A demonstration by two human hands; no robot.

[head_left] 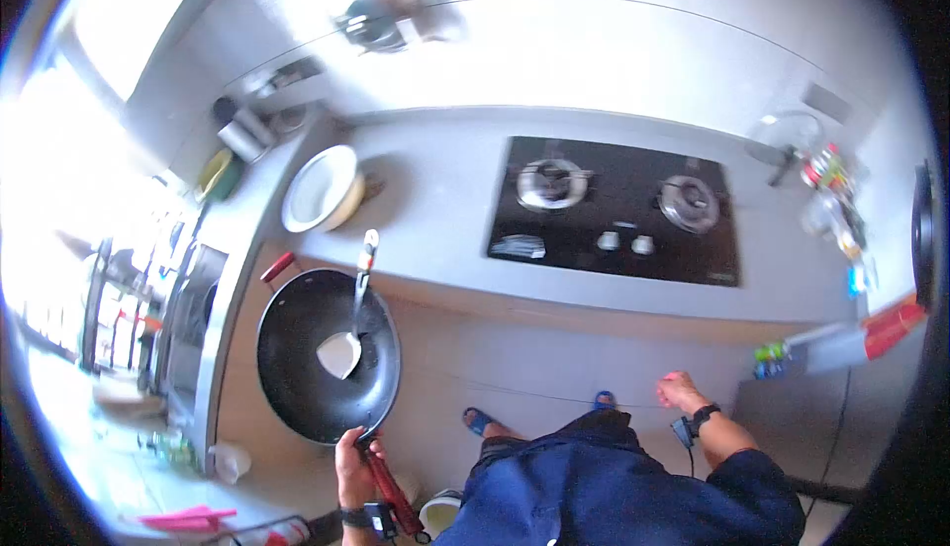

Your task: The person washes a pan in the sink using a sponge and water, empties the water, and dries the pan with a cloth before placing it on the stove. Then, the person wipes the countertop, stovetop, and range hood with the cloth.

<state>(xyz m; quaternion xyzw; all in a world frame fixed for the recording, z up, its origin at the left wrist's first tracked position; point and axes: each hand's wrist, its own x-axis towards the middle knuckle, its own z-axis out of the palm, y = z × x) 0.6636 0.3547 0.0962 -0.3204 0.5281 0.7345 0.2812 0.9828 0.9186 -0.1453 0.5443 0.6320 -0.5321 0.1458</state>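
Note:
My left hand (pixel 355 462) is closed around the dark red handle (pixel 392 492) of a black wok (pixel 307 368), held out over the floor at the left. Inside the wok rests a spatula (pixel 340 353), its blade on the wok's bottom and its handle leaning past the far rim. A small red side grip (pixel 278 268) sticks out from the wok's far side. My right hand (pixel 679 391) hangs in front of me on the right, fingers curled in, with nothing visible in it. It touches nothing and is nearest the counter's front edge.
A black two-burner gas hob (pixel 614 212) is set into the grey counter (pixel 426 200). A white bowl (pixel 323 190) stands at the counter's left corner. Bottles (pixel 836 210) and a glass lid (pixel 787 137) are at the right end. A bucket (pixel 440 512) stands by my legs.

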